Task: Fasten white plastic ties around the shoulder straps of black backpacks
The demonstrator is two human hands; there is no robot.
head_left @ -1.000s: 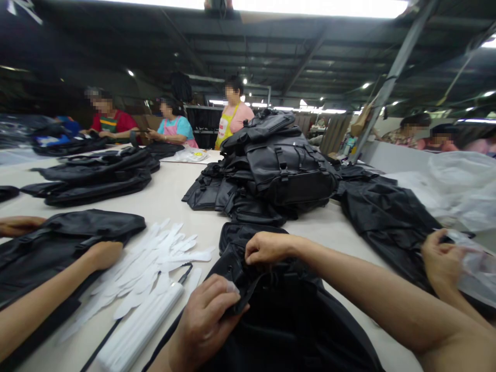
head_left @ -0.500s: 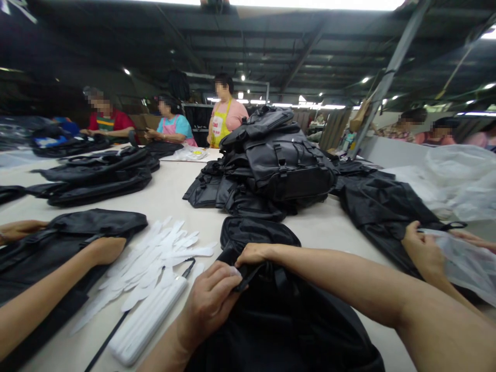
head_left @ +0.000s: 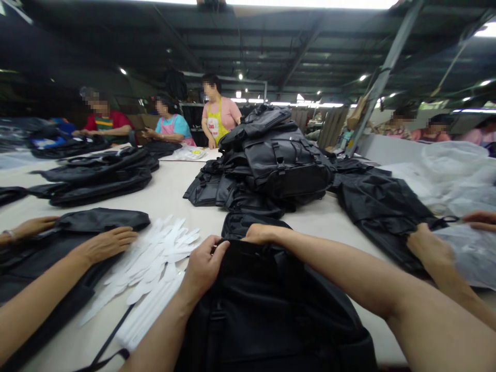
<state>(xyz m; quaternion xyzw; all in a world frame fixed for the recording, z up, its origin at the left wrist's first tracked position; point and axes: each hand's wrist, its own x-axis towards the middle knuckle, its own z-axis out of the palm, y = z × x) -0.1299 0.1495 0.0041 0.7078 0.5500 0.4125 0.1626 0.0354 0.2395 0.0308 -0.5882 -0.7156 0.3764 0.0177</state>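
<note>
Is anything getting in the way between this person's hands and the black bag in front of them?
Nothing visible does. The left hand and right hand are both right at the top edge of the black bag, with nothing between. The white shaped pieces lie off to the left of it.

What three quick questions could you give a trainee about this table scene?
1. True or false: the person's right hand touches the black bag in front of them.
2. What lies just left of that bag: A, a red toolbox; B, white cut pieces; C, a coil of rope?
3. What colour is the apron on the person standing beyond the pile of black bags?

Key: 1 true; 2 B; 3 yellow.
</note>
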